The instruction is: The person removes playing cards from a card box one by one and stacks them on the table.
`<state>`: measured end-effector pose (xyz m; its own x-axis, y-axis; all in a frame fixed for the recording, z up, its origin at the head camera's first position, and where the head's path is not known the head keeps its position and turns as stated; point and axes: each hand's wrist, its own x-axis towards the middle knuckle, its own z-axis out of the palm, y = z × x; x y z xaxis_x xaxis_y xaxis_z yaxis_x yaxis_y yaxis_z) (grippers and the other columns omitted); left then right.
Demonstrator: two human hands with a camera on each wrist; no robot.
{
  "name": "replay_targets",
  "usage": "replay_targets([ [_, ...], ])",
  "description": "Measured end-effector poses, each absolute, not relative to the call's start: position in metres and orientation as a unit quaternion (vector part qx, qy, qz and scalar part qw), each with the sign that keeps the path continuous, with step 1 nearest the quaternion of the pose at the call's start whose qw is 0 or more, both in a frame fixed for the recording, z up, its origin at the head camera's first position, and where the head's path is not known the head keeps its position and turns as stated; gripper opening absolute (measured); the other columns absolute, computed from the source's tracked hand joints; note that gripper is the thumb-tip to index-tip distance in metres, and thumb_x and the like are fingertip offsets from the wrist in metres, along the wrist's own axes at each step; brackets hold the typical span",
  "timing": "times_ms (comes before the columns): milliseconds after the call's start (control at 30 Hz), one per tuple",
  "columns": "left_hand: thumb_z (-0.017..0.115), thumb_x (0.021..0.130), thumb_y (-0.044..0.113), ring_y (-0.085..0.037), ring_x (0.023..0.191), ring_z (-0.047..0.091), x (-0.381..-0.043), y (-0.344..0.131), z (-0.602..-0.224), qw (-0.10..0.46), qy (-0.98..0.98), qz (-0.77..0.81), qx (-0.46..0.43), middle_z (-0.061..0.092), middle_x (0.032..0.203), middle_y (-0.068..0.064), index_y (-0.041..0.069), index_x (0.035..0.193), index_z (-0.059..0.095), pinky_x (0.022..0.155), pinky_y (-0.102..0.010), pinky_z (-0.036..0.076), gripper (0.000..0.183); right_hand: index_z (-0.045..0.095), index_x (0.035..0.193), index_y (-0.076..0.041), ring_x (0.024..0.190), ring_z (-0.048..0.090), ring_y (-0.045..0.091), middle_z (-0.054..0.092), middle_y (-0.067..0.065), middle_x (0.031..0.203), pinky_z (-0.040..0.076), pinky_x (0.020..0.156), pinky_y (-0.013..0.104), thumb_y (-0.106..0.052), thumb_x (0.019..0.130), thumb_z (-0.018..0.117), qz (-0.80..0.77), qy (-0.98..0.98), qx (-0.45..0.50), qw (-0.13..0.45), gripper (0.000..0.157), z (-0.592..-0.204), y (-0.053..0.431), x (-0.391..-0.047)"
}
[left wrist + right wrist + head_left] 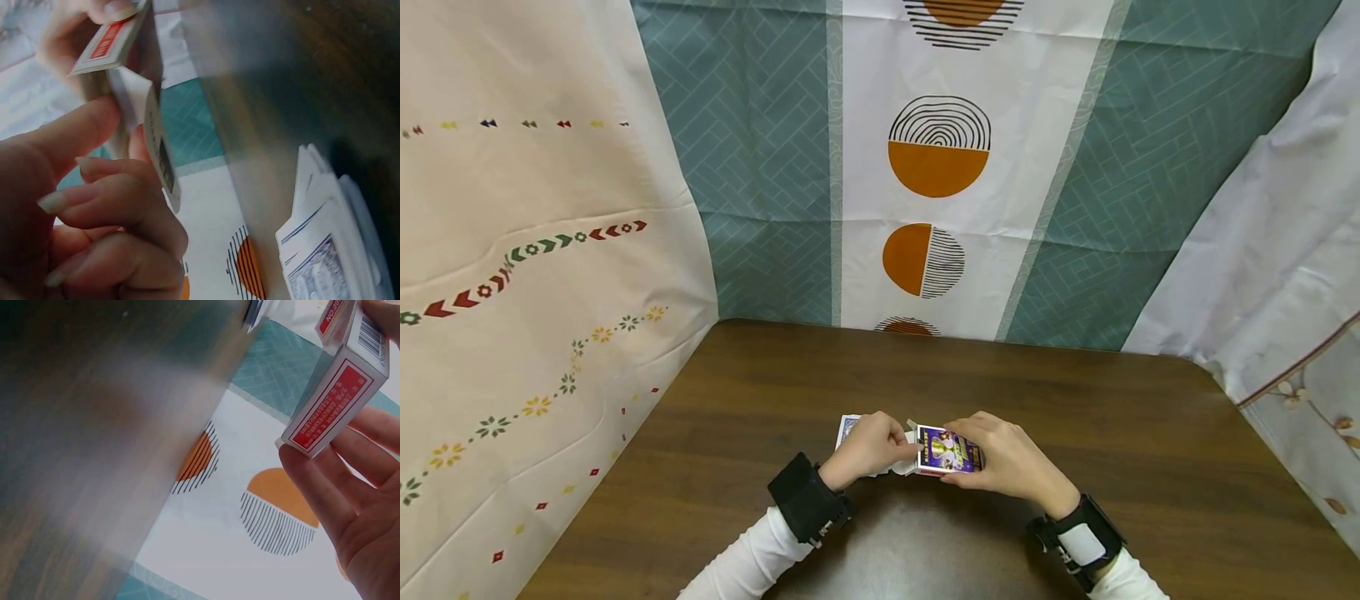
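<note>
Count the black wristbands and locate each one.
2: one black wristband on the wrist of the left hand, the other on the wrist of the right hand, which grips the card box. None seems hidden.

There are two grips, two wristbands, one card box, one card pile and one table.

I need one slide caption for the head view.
Right hand holding a box, left hand at its open end, cards partly hidden.

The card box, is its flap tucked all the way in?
No, the left wrist view shows the flap sticking out from the end of the card box, by the left hand.
</note>
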<state>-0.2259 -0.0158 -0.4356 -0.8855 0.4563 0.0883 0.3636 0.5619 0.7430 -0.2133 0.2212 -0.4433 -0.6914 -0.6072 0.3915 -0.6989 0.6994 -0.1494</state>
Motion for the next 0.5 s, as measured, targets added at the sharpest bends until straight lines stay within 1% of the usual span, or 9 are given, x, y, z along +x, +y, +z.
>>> replay_targets([
  [133, 0.074, 0.083, 0.014, -0.004, 0.043, 0.036, -0.2269, -0.0146, -0.4394, 0.061, 0.875, 0.42, 0.231, 0.044, 0.05, 0.009, 0.002, 0.062, 0.066, 0.043, -0.018, 0.025, 0.025, 0.068, 0.114, -0.014, 0.087, 0.057, 0.004, 0.069, -0.004, 0.101, 0.05, 0.066, 0.02, -0.057, 0.073, 0.076, 0.144, -0.906, 0.363, 0.162, 0.06, -0.4414, 0.2198, -0.2116],
  [333, 0.073, 0.083, 0.01, -0.005, 0.045, 0.039, -0.2316, -0.0168, -0.4431, 0.123, 0.85, 0.467, 0.211, 0.054, 0.055, 0.005, 0.0, 0.068, 0.071, 0.045, -0.019, 0.029, 0.018, 0.068, 0.115, -0.014, 0.089, 0.059, 0.005, 0.069, -0.004, 0.101, 0.05, 0.068, 0.022, -0.056, 0.073, 0.077, 0.139, -0.906, 0.364, 0.165, 0.06, -0.4427, 0.2195, -0.212],
  [500, 0.071, 0.084, 0.01, -0.007, 0.047, 0.035, -0.2349, -0.0194, -0.4446, 0.157, 0.832, 0.491, 0.204, 0.054, 0.057, 0.004, 0.0, 0.07, 0.072, 0.047, -0.022, 0.027, 0.018, 0.068, 0.115, -0.015, 0.09, 0.059, 0.005, 0.069, -0.004, 0.102, 0.051, 0.068, 0.023, -0.056, 0.073, 0.077, 0.138, -0.908, 0.361, 0.162, 0.06, -0.4435, 0.2189, -0.212],
])
